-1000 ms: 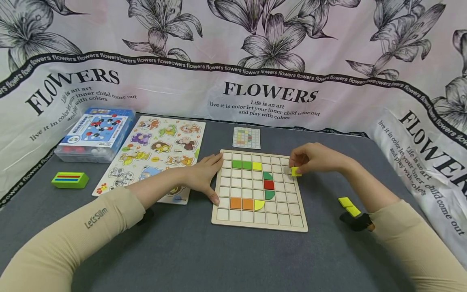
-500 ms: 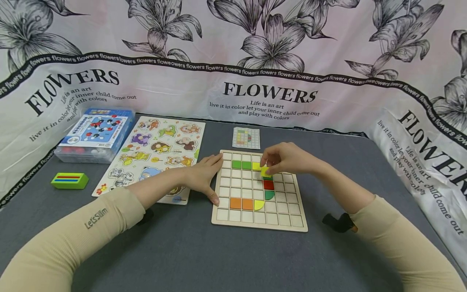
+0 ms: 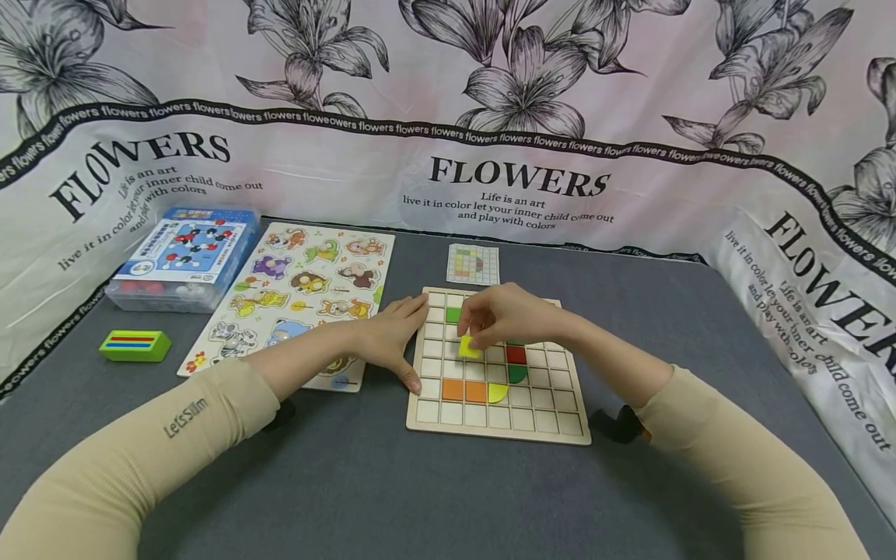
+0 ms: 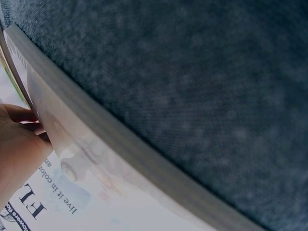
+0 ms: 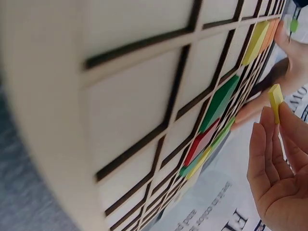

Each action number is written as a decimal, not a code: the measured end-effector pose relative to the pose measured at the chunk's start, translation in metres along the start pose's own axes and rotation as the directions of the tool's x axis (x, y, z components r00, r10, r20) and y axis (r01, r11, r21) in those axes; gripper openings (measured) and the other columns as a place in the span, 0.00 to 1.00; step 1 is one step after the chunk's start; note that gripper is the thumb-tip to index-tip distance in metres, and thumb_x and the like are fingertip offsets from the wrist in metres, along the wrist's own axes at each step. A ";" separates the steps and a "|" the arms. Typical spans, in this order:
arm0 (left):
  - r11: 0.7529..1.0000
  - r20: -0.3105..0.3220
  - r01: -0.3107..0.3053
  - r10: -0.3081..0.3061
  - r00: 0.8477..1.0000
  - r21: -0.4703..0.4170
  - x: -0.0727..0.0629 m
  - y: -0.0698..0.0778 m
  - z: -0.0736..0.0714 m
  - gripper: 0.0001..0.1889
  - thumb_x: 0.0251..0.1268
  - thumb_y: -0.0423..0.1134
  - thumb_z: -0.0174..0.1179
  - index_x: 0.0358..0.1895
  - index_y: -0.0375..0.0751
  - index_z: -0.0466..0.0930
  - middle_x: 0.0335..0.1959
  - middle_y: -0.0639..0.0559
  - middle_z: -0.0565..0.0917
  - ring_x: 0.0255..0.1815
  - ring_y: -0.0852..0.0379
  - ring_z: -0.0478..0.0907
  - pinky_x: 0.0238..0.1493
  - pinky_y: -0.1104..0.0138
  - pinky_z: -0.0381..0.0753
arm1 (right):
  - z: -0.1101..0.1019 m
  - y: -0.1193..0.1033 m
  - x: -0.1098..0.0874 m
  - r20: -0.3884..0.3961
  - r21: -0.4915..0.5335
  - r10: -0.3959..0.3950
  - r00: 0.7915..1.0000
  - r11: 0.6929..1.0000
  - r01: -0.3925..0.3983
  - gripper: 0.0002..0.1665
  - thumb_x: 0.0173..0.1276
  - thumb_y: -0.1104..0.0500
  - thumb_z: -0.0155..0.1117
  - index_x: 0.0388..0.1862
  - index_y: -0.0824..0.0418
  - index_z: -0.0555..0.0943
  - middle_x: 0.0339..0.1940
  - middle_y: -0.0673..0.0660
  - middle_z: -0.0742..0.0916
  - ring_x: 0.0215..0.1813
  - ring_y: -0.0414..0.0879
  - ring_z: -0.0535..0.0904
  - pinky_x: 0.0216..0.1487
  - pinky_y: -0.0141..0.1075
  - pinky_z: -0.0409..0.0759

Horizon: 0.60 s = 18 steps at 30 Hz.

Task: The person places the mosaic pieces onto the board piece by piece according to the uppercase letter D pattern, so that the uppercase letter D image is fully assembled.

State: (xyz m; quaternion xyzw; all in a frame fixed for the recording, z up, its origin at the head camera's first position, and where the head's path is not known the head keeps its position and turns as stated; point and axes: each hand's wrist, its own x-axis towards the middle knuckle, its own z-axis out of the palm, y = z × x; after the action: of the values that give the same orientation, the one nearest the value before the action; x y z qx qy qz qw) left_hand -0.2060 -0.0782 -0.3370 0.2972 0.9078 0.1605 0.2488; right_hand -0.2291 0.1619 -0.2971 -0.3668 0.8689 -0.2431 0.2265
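Note:
My right hand (image 3: 511,315) pinches a small yellow tile (image 3: 469,348) between thumb and fingers over the left-middle part of the wooden grid board (image 3: 532,435). In the right wrist view the same yellow tile (image 5: 275,102) is held apart from the board. My left hand (image 3: 388,338) lies along the board's left edge, fingers spread. On the board sit a green square (image 3: 453,314), two orange squares (image 3: 463,391), a yellow quarter-round (image 3: 498,393), a red square (image 3: 516,355) and a green quarter-round (image 3: 518,374). The right hand hides part of the upper rows.
A small pattern card (image 3: 473,264) lies behind the board. To the left are an animal puzzle board (image 3: 308,260), a clear-sided blue box (image 3: 185,257) and a green block (image 3: 134,346). A printed floral cloth (image 3: 518,194) rises at the back.
My right hand has carried the yellow tile leftward from the board's right edge across the grid. The two yellow tiles on the table at right are now hidden by the arm. The left hand stays put.

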 end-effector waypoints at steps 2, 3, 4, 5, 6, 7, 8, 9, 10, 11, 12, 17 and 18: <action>1.000 0.003 0.001 -0.001 1.000 -0.002 0.000 0.000 0.000 0.70 0.47 0.60 0.75 0.79 0.31 0.32 0.82 0.36 0.31 0.83 0.35 0.29 0.82 0.43 0.40 | 0.003 -0.003 0.004 0.016 0.006 -0.014 1.000 1.000 0.014 0.07 0.62 0.63 0.71 0.39 0.52 0.86 0.29 0.49 0.87 0.32 0.40 0.81 0.39 0.34 0.81; 1.000 0.002 -0.002 0.002 1.000 -0.004 0.000 -0.001 0.000 0.70 0.47 0.60 0.75 0.79 0.31 0.32 0.82 0.36 0.31 0.83 0.34 0.29 0.82 0.43 0.41 | 0.004 -0.005 0.005 0.024 0.008 -0.022 0.999 1.000 0.022 0.07 0.62 0.63 0.71 0.39 0.53 0.86 0.29 0.50 0.87 0.32 0.40 0.81 0.39 0.33 0.80; 1.000 0.002 -0.005 0.005 1.000 -0.005 0.000 -0.001 0.001 0.70 0.47 0.61 0.75 0.79 0.31 0.32 0.82 0.36 0.31 0.83 0.34 0.29 0.81 0.42 0.41 | 0.005 -0.006 0.006 0.031 0.009 -0.030 0.999 1.000 0.029 0.07 0.63 0.63 0.70 0.39 0.53 0.85 0.28 0.49 0.87 0.31 0.40 0.81 0.38 0.33 0.80; 1.000 0.003 -0.006 0.006 1.000 -0.005 0.001 -0.001 0.001 0.70 0.47 0.61 0.75 0.79 0.31 0.32 0.82 0.36 0.31 0.83 0.34 0.29 0.81 0.42 0.40 | 0.005 -0.008 0.007 0.039 0.010 -0.034 0.999 0.999 0.034 0.07 0.63 0.63 0.70 0.39 0.54 0.85 0.28 0.49 0.88 0.30 0.40 0.81 0.38 0.33 0.80; 1.000 0.003 -0.008 0.008 1.000 -0.006 0.001 -0.002 0.001 0.70 0.47 0.61 0.74 0.79 0.31 0.32 0.82 0.36 0.31 0.83 0.34 0.29 0.81 0.42 0.41 | 0.006 -0.009 0.008 0.044 0.011 -0.037 0.998 0.999 0.036 0.07 0.63 0.63 0.70 0.39 0.54 0.85 0.27 0.49 0.88 0.30 0.40 0.81 0.37 0.32 0.80; 1.000 0.004 -0.009 0.009 1.000 -0.008 0.001 -0.002 0.001 0.70 0.47 0.61 0.74 0.79 0.31 0.32 0.82 0.36 0.31 0.83 0.34 0.29 0.81 0.42 0.40 | 0.007 -0.010 0.009 0.049 0.011 -0.037 0.998 0.999 0.037 0.07 0.63 0.64 0.70 0.39 0.54 0.85 0.27 0.50 0.88 0.30 0.40 0.82 0.37 0.32 0.80; 1.000 0.007 -0.011 0.011 1.000 -0.007 0.000 -0.002 0.000 0.70 0.48 0.61 0.74 0.79 0.31 0.32 0.82 0.36 0.30 0.83 0.34 0.28 0.81 0.42 0.40 | 0.008 -0.012 0.010 0.053 0.013 -0.034 0.998 0.999 0.034 0.07 0.62 0.64 0.70 0.39 0.54 0.85 0.27 0.50 0.88 0.30 0.41 0.82 0.36 0.32 0.79; 1.000 0.007 -0.011 0.011 1.000 -0.010 0.000 -0.002 0.000 0.70 0.48 0.61 0.74 0.79 0.31 0.32 0.82 0.36 0.30 0.83 0.34 0.28 0.81 0.42 0.40 | 0.010 -0.013 0.011 0.058 0.013 -0.035 0.998 0.999 0.035 0.08 0.62 0.65 0.70 0.39 0.54 0.85 0.27 0.50 0.88 0.30 0.41 0.83 0.36 0.32 0.80; 1.000 0.008 -0.012 0.012 1.000 -0.011 0.000 -0.002 0.000 0.70 0.48 0.61 0.74 0.79 0.31 0.32 0.82 0.36 0.30 0.83 0.34 0.28 0.81 0.42 0.40 | 0.011 -0.013 0.012 0.062 0.014 -0.032 0.998 0.999 0.031 0.08 0.62 0.65 0.70 0.38 0.54 0.85 0.27 0.51 0.89 0.30 0.41 0.83 0.36 0.32 0.80; 1.000 0.009 -0.013 0.013 1.000 -0.011 0.000 -0.002 0.000 0.70 0.48 0.61 0.74 0.79 0.31 0.32 0.82 0.36 0.30 0.83 0.34 0.28 0.81 0.42 0.40 | 0.013 -0.014 0.013 0.067 0.012 -0.027 0.997 1.000 0.026 0.08 0.62 0.65 0.70 0.38 0.54 0.85 0.28 0.51 0.89 0.30 0.41 0.83 0.36 0.31 0.80; 1.000 0.009 -0.014 0.014 1.000 -0.013 0.000 -0.002 -0.001 0.70 0.48 0.61 0.74 0.79 0.31 0.31 0.82 0.36 0.30 0.83 0.34 0.28 0.81 0.42 0.40 | 0.015 -0.015 0.014 0.071 0.008 -0.025 0.997 1.000 0.025 0.08 0.62 0.65 0.70 0.39 0.55 0.85 0.28 0.51 0.89 0.30 0.40 0.83 0.36 0.31 0.80; 1.000 0.009 -0.014 0.014 1.000 -0.012 0.001 -0.002 0.000 0.69 0.48 0.60 0.74 0.79 0.31 0.32 0.82 0.36 0.30 0.83 0.34 0.28 0.81 0.42 0.40 | 0.023 -0.017 0.015 0.080 -0.041 -0.021 0.997 0.999 0.024 0.08 0.61 0.65 0.71 0.38 0.56 0.85 0.29 0.51 0.90 0.29 0.36 0.81 0.36 0.28 0.79; 1.000 0.008 -0.015 0.016 1.000 -0.012 0.001 -0.002 0.000 0.69 0.48 0.60 0.74 0.79 0.31 0.32 0.82 0.36 0.30 0.83 0.34 0.28 0.81 0.42 0.40 | 0.023 -0.017 0.015 0.077 -0.051 -0.021 0.997 0.998 0.025 0.08 0.61 0.65 0.72 0.38 0.56 0.85 0.29 0.51 0.90 0.29 0.36 0.81 0.36 0.28 0.79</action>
State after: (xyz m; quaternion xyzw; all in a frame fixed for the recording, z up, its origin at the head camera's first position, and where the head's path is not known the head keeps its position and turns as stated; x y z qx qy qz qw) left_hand -0.2076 -0.0794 -0.3378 0.3034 0.9035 0.1667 0.2527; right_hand -0.2163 0.1343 -0.3087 -0.3915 0.8614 -0.2087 0.2473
